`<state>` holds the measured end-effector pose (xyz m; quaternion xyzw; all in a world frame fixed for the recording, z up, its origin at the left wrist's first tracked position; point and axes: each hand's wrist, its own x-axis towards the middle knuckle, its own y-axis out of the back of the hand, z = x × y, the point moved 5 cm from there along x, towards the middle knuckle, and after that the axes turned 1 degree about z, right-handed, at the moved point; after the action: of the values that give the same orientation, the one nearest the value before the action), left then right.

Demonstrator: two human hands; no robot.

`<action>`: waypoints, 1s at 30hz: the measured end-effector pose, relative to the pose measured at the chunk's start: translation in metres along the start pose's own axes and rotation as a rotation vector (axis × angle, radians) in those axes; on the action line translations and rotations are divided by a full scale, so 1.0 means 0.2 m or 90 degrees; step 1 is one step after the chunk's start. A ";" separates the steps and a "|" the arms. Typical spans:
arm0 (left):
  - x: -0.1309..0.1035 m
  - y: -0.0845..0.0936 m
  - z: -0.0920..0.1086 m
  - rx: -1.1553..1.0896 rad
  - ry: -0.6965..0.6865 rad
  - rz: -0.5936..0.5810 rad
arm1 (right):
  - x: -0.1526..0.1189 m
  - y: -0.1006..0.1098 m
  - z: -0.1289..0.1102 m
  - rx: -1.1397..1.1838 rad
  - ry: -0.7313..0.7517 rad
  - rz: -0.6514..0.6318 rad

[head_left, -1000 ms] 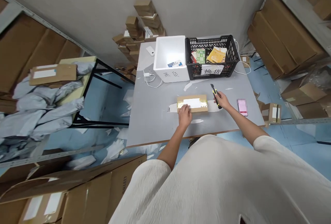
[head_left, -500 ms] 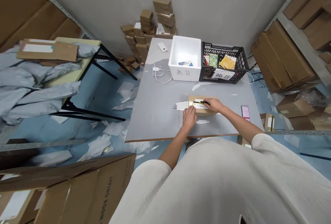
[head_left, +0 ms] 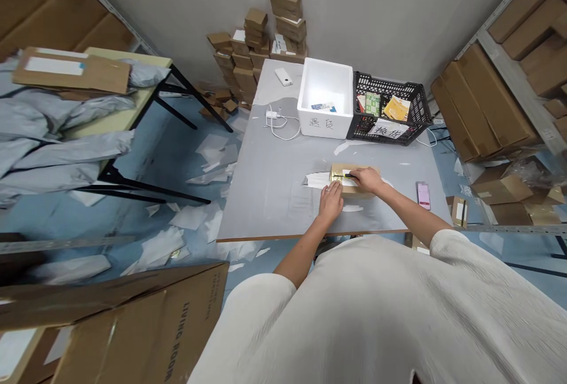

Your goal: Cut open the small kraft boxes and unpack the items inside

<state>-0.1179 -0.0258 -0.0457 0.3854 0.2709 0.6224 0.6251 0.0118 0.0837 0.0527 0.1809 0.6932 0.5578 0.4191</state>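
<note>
On the grey table lies a small cardboard box [head_left: 361, 191] with shiny tape at its left end and a pale label on top, partly covered by my hands. My left hand [head_left: 331, 199] grips the box at its front left corner, fingertips on the top. In my right hand [head_left: 368, 180] is a yellow-and-black utility knife [head_left: 348, 175], fingers closed round its handle. Its blade points left and lies low over the taped end; whether it cuts in cannot be made out. A piece of white paper [head_left: 316, 180] sticks out left of the box.
A white foam box [head_left: 325, 129] and a black crate [head_left: 365, 130] with packets stand at the table's back. A phone [head_left: 423, 195] lies right; a white device [head_left: 283, 77] and charger cable [head_left: 283, 137] lie left. Large cartons [head_left: 146, 325] and paper scraps [head_left: 188, 218] are on the floor.
The knife blade has shifted slightly left relative to the box, along its taped top. My left hand stays at the same corner. The whole view has shifted a little.
</note>
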 end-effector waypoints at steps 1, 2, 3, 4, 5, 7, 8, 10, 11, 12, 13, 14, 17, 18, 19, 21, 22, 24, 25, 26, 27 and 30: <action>0.00 0.00 0.00 -0.003 -0.003 0.000 | 0.00 0.00 0.00 -0.003 0.003 0.000; 0.00 0.00 0.00 -0.005 -0.005 0.000 | 0.00 0.00 0.00 -0.007 0.008 0.001; 0.00 0.00 0.00 -0.007 -0.006 0.000 | 0.01 0.00 0.00 -0.013 0.011 0.001; 0.00 0.00 0.00 -0.007 -0.007 0.000 | 0.01 0.00 -0.01 -0.020 0.015 0.002; 0.01 0.00 0.00 -0.007 -0.006 0.000 | 0.01 0.00 -0.01 -0.026 0.018 0.002; 0.01 0.00 0.00 -0.007 -0.003 0.000 | 0.02 0.01 -0.01 -0.034 0.020 0.001; 0.01 0.00 0.01 -0.006 0.000 0.000 | 0.02 0.01 -0.01 -0.036 0.019 0.000; 0.01 0.01 0.01 -0.004 0.005 0.000 | 0.03 0.01 -0.02 -0.034 0.014 -0.004; 0.01 0.01 0.01 -0.003 0.007 0.000 | 0.03 0.01 -0.02 -0.033 0.012 -0.006; 0.01 0.02 0.01 -0.001 0.007 0.000 | 0.03 0.02 -0.02 -0.031 0.011 -0.007; 0.01 0.02 0.01 0.000 0.006 0.001 | 0.03 0.02 -0.02 -0.030 0.011 -0.008; 0.01 0.02 0.02 0.001 0.005 0.001 | 0.04 0.02 -0.02 -0.029 0.009 -0.008; 0.01 0.03 0.02 0.004 0.002 -0.001 | 0.03 0.03 -0.02 -0.028 -0.004 -0.010; 0.01 0.04 0.02 0.005 0.002 -0.003 | 0.03 0.03 -0.02 -0.030 -0.007 -0.011; 0.01 0.04 0.02 0.006 0.001 -0.005 | 0.03 0.03 -0.02 -0.032 -0.008 -0.011; 0.01 0.04 0.02 0.010 -0.001 -0.007 | 0.03 0.02 -0.02 -0.039 -0.003 -0.013; 0.01 0.04 0.02 0.012 -0.003 -0.007 | 0.03 0.02 -0.02 -0.041 0.003 -0.014; 0.01 0.04 0.02 0.016 -0.003 -0.007 | 0.03 0.01 -0.03 -0.043 0.011 -0.012; 0.01 0.04 0.02 0.018 -0.003 -0.008 | 0.03 0.00 -0.03 -0.043 0.011 -0.010; 0.01 0.04 0.02 0.019 -0.002 -0.008 | 0.03 0.00 -0.02 -0.042 0.010 -0.008; 0.00 0.04 0.02 0.020 -0.002 -0.009 | 0.04 -0.01 -0.02 -0.043 0.009 -0.005; 0.00 0.03 0.02 0.026 0.002 -0.002 | 0.04 -0.02 0.00 -0.054 0.004 -0.006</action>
<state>-0.1187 -0.0266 -0.0378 0.3966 0.2848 0.6167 0.6175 0.0076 0.0888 0.0464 0.1581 0.6713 0.5854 0.4263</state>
